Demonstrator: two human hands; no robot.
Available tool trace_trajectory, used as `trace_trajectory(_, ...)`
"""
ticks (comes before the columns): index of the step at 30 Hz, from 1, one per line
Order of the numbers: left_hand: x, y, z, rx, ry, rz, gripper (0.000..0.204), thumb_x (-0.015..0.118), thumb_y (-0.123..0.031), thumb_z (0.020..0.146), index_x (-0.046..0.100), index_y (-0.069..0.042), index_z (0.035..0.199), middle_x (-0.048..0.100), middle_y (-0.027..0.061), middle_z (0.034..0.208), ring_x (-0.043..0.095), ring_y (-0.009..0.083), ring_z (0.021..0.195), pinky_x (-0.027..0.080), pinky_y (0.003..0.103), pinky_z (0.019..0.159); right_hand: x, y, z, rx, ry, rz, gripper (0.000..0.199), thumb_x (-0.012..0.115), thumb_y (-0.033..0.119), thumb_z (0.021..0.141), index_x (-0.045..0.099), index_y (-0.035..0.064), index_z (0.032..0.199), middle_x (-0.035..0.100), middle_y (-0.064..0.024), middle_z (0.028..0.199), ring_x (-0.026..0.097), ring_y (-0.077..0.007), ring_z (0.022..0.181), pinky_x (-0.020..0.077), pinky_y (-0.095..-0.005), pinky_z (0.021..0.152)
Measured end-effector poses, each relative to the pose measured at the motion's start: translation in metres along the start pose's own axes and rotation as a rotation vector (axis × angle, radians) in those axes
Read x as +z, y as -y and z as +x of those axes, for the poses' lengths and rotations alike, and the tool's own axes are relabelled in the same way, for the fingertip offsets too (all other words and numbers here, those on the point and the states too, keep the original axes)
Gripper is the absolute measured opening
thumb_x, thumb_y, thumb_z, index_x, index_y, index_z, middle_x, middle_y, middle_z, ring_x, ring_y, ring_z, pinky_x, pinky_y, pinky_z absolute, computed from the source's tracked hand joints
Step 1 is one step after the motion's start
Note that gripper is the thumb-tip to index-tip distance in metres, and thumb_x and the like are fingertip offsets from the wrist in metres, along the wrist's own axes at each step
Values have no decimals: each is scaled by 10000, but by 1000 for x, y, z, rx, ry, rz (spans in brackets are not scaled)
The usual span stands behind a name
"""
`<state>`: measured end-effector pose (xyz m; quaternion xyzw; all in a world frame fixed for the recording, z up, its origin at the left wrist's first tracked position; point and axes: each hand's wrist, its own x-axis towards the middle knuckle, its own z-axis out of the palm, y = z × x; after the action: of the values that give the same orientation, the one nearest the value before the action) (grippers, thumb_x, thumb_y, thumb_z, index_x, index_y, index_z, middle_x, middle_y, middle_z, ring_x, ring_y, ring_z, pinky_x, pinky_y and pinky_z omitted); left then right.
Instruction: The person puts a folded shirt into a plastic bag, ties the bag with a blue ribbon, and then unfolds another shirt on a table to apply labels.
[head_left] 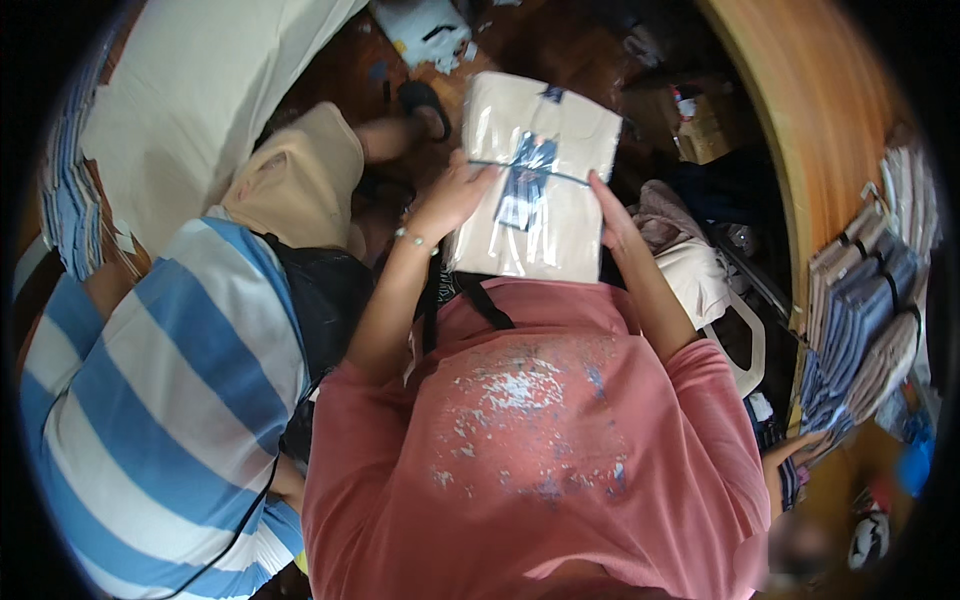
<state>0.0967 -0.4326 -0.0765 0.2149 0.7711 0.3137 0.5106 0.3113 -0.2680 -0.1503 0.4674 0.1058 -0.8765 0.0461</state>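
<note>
I hold a flat cream folded garment in a clear plastic bag [535, 180] in front of my chest, upright and slightly tilted. A dark blue tag and a thin string cross its middle. My left hand [450, 195] grips its left edge, a thin bracelet on the wrist. My right hand [610, 215] holds the right edge, fingers along the side. My pink shirt [520, 440] fills the lower middle of the view.
A person in a blue and white striped shirt [150, 390] and beige shorts sits close on my left. Stacks of folded garments [865, 310] lie on a wooden surface [810, 90] at right. A large cream sheet [190, 90] lies upper left. Clutter covers the floor ahead.
</note>
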Motion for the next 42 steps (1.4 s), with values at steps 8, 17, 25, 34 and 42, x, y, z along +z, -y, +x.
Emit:
trace_trajectory(8,39,72,80,-216,33,-1025,675,369,-555,902,319,-57,1356,463,163,1227,451,240,1124,358,374,954,-87,14,49,-122,-207,49,671,389,538,903,393,2,1307,517,-142,1255,546,-249,1094,447,-371,934)
trace_trajectory(17,154,144,58,-246,213,692,740,647,-409,757,326,-106,1351,278,165,1367,283,404,1247,293,592,975,-97,146,143,-616,-328,336,765,370,649,849,343,80,1360,457,-104,1323,466,-277,1178,370,-405,1008)
trace_trajectory(25,147,143,67,-193,129,735,725,668,-396,714,395,-107,1320,281,160,1375,328,396,1214,370,565,914,-208,335,247,-663,320,490,600,471,469,889,365,44,1299,461,-140,1296,441,-295,1194,275,-547,1031)
trace_trajectory(34,154,157,76,-254,88,763,583,627,-354,720,456,-124,1227,381,156,1287,375,380,1175,386,548,902,-135,103,165,-149,-143,116,493,497,357,909,372,93,1306,554,-129,1181,594,-268,999,502,-433,810)
trace_trajectory(42,135,156,93,-295,209,757,628,607,-365,759,373,-142,1297,352,143,1300,356,373,1202,381,585,890,-92,-3,77,-160,-98,-497,366,516,219,916,465,60,1242,591,-105,1052,577,-173,950,449,-304,876)
